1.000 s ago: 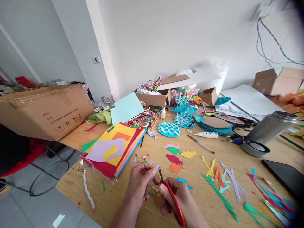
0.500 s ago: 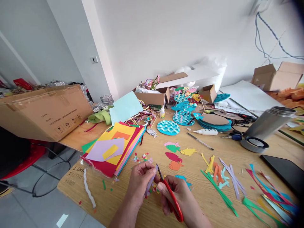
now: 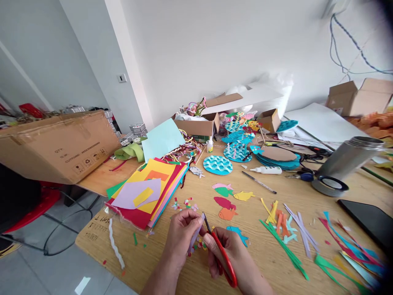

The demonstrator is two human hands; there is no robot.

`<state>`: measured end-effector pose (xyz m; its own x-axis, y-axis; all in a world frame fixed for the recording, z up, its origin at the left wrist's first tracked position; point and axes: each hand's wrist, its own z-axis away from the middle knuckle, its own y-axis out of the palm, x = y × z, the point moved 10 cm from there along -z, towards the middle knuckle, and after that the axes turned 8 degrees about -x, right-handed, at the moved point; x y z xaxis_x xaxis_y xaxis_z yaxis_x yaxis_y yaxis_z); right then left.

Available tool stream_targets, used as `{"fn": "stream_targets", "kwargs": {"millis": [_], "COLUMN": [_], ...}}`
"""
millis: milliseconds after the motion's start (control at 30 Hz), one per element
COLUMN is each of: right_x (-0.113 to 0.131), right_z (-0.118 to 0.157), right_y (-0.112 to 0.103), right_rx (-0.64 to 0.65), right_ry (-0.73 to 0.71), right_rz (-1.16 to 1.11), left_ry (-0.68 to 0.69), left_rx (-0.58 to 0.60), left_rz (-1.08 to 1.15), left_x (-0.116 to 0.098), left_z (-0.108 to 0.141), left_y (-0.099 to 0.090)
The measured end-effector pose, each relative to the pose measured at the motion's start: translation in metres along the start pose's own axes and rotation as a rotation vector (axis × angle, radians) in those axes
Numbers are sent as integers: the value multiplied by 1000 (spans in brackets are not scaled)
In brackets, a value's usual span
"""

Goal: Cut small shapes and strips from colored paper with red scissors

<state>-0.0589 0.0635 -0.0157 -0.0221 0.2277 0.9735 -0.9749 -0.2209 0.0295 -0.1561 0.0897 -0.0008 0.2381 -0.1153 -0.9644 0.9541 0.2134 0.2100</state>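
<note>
Between the thumb and fingers of my left hand [image 3: 184, 229] is a strip of purple paper [image 3: 194, 241], hanging down toward the table. My right hand [image 3: 229, 250] grips red-handled scissors [image 3: 225, 262], whose dark blades point up and left beside the strip's upper end. Whether the blades touch the paper I cannot tell. Small paper dots [image 3: 199, 245] in mixed colours lie under my hands. Just beyond them are paper fish: orange [image 3: 227, 214], dark red [image 3: 223, 202], yellow [image 3: 243, 196], green [image 3: 223, 191], and blue [image 3: 239, 235], the last partly hidden by my right hand.
Coloured paper sheets [image 3: 123, 192] are stacked at left. Cut paper strips [image 3: 282, 246] lie at right, near a black tablet [image 3: 365, 225] and a metal flask [image 3: 350, 159]. Farther back are a glue bottle [image 3: 268, 170], a pen [image 3: 259, 182] and a blue wavy disc [image 3: 217, 164].
The view has shifted very slightly. My hands, the scissors and the purple strip hold nearly the same position.
</note>
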Motion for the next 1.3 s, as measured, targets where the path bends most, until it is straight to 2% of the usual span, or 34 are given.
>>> {"fn": "stream_targets", "kwargs": {"millis": [1167,1300], "right_x": [-7,-13], "right_z": [-2,-2], "right_y": [-1,-2], "right_rx": [-11,-20], "right_ry": [30,65], "right_rz": [21,6], "left_ry": [-28,-39], "left_rx": [-4,7], "left_rz": [6,9], "left_x": [5,6], "left_z": [-1,-1], "left_y": [-1,0]}}
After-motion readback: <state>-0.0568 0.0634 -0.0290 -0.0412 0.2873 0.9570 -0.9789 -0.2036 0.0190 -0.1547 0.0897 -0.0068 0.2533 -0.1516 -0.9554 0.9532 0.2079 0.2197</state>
